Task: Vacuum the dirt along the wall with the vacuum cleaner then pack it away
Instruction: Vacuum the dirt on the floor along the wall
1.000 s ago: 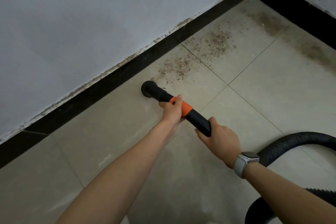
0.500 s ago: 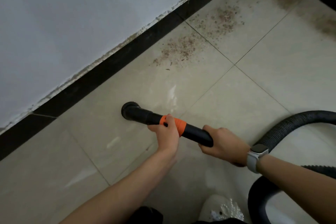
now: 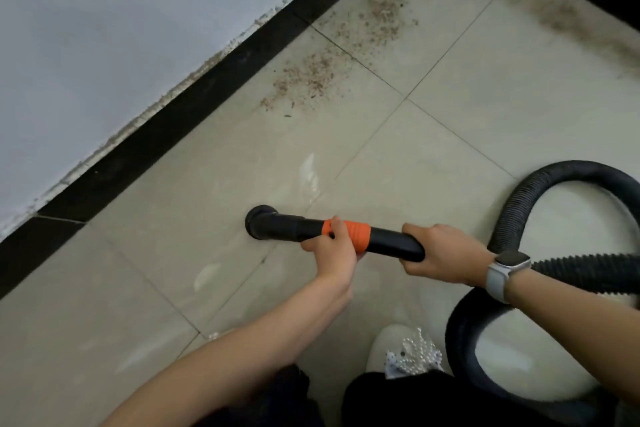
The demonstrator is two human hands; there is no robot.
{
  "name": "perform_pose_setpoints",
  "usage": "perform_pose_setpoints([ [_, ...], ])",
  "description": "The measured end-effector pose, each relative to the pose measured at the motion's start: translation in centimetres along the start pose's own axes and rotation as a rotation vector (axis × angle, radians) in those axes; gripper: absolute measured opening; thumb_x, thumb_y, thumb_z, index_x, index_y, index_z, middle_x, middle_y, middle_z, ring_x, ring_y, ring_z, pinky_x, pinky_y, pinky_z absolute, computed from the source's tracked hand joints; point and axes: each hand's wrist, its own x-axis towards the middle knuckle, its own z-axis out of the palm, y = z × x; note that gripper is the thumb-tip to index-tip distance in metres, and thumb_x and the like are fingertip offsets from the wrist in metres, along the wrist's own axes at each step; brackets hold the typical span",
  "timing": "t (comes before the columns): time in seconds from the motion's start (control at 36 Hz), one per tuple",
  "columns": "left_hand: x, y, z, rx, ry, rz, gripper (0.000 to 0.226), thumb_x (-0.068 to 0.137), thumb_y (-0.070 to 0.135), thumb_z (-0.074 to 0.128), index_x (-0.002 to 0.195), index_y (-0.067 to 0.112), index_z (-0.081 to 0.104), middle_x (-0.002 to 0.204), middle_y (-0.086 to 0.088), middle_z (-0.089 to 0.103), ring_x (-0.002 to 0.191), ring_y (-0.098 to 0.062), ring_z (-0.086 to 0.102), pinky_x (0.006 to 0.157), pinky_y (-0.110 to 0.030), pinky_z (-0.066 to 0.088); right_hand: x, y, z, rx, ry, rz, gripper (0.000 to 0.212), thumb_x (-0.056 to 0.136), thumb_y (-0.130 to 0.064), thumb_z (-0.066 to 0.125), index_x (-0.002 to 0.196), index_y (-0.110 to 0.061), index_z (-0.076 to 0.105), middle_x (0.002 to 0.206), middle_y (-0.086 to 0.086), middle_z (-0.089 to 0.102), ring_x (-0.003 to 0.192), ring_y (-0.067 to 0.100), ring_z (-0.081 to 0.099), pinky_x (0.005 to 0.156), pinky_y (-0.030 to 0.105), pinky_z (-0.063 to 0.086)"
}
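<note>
The vacuuming step is in progress; packing away is not yet begun. The left hand (image 3: 331, 248) is gripping the vacuum wand (image 3: 381, 239) at its orange collar (image 3: 356, 236), fingers curled around the tube. The right hand (image 3: 445, 255) is wrapping around the rear end of the wand, where the ribbed black hose (image 3: 519, 204) is joining and looping across the floor (image 3: 467, 121). The round nozzle (image 3: 260, 226) is resting on a pale tile, well apart from the black skirting (image 3: 180, 135) at the foot of the wall (image 3: 104, 28).

Two patches of brown dirt (image 3: 304, 78) are lying further ahead, near the skirting, with a greyer smear (image 3: 571, 14) towards the corner. None of this appears collected.

The next move is likely calling for pushing the nozzle forward and towards the wall, keeping it flat on the tile while passing over the nearer patch, then the farther one. Hose slack looks sufficient for that reach.
</note>
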Motion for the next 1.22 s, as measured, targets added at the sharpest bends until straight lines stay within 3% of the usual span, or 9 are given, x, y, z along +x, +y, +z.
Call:
perform_pose_setpoints([
  [0.14, 0.9, 0.9, 2.0, 0.089, -0.099, 0.085, 0.048, 0.101, 0.028, 0.045, 0.130, -0.003, 0.024, 0.121, -0.013, 0.046, 0.098, -0.020, 0.056, 0.068, -0.030, 0.057, 0.4, 1.3, -0.5, -0.002, 0.099, 0.066, 0.020, 0.086, -0.035, 0.060, 0.097, -0.022, 0.049, 0.070, -0.003, 0.051, 0.070, 0.026, 0.057, 0.060, 0.030, 0.036],
  [0.39, 3.9, 5.2, 2.1, 0.097, -0.048, 0.199, 0.055, 0.100, 0.028, 0.046, 0.140, 0.001, 0.018, 0.114, -0.010, 0.050, 0.081, -0.009, 0.054, 0.082, -0.038, 0.055, 4.8, -0.9, -1.0, 0.013, 0.188, 0.030, 0.035, 0.091, -0.047, 0.055, 0.108, -0.017, 0.047, 0.091, 0.009, 0.065, 0.085, 0.031, 0.063, 0.063, 0.030, 0.033],
  [0.69, 4.3, 3.6, -2.1, -0.048, -0.002, 0.150, 0.042, 0.099, 0.021, 0.049, 0.135, 0.008, 0.032, 0.117, -0.011, 0.052, 0.090, -0.014, 0.057, 0.063, -0.027, 0.054, 6.3, -2.5, 0.8, -0.030, 0.099, -0.134, 0.034, 0.090, -0.047, 0.054, 0.107, -0.018, 0.049, 0.092, 0.005, 0.067, 0.083, 0.028, 0.063, 0.062, 0.029, 0.032],
  [0.81, 4.5, 2.9, -2.9, -0.090, -0.011, 0.097, 0.043, 0.098, 0.022, 0.052, 0.133, 0.002, 0.040, 0.110, -0.012, 0.056, 0.096, -0.019, 0.060, 0.065, -0.026, 0.055, 6.3, -3.5, 0.8, -0.113, 0.199, -0.202, 0.036, 0.093, -0.046, 0.050, 0.116, -0.018, 0.049, 0.106, 0.000, 0.065, 0.090, 0.026, 0.063, 0.064, 0.030, 0.034],
  [0.94, 4.0, 2.9, -4.3, 0.128, -0.149, 0.076, 0.032, 0.097, 0.029, 0.053, 0.125, 0.013, 0.050, 0.119, -0.002, 0.064, 0.106, -0.013, 0.061, 0.076, -0.022, 0.042, 7.4, -7.5, 1.3, -0.183, 0.268, -0.297, 0.046, 0.096, -0.033, 0.046, 0.139, -0.020, 0.034, 0.114, 0.002, 0.056, 0.098, 0.026, 0.062, 0.063, 0.033, 0.039],
  [1.0, 4.0, 3.3, -5.7, 0.238, -0.198, 0.108, 0.029, 0.096, 0.034, 0.055, 0.119, 0.018, 0.056, 0.111, 0.005, 0.066, 0.105, -0.008, 0.060, 0.078, -0.022, 0.039, 7.9, -8.0, 1.2, -0.287, 0.230, -0.283, 0.053, 0.097, -0.030, 0.043, 0.146, -0.022, 0.025, 0.113, 0.004, 0.055, 0.096, 0.028, 0.062, 0.062, 0.033, 0.036],
  [1.08, 4.9, 3.9, -9.0, 0.526, -0.239, 0.227, 0.023, 0.091, 0.040, 0.061, 0.094, 0.018, 0.066, 0.093, 0.006, 0.067, 0.094, -0.011, 0.062, 0.077, -0.020, 0.045, 8.9, -7.2, -0.2, -0.356, 0.200, -0.231, 0.046, 0.095, -0.035, 0.044, 0.137, -0.022, 0.033, 0.110, 0.005, 0.060, 0.094, 0.032, 0.063, 0.064, 0.033, 0.036],
  [1.17, 6.5, 4.6, -13.6, 0.712, -0.035, 0.381, 0.022, 0.087, 0.035, 0.067, 0.078, 0.014, 0.068, 0.082, -0.001, 0.068, 0.082, -0.019, 0.064, 0.076, -0.029, 0.047, 9.0, -6.3, -2.1, -0.339, 0.211, -0.185, 0.033, 0.091, -0.035, 0.048, 0.119, -0.018, 0.041, 0.099, 0.006, 0.066, 0.087, 0.033, 0.063, 0.064, 0.030, 0.035],
  [1.22, 7.8, 5.0, -17.0, 0.850, 0.214, 0.546, 0.015, 0.086, 0.027, 0.067, 0.087, 0.011, 0.068, 0.092, -0.007, 0.066, 0.088, -0.025, 0.062, 0.080, -0.033, 0.047, 8.8, -6.0, -3.0, -0.318, 0.164, -0.174, 0.031, 0.089, -0.033, 0.051, 0.114, -0.017, 0.043, 0.093, 0.007, 0.066, 0.081, 0.032, 0.061, 0.064, 0.030, 0.036],
])
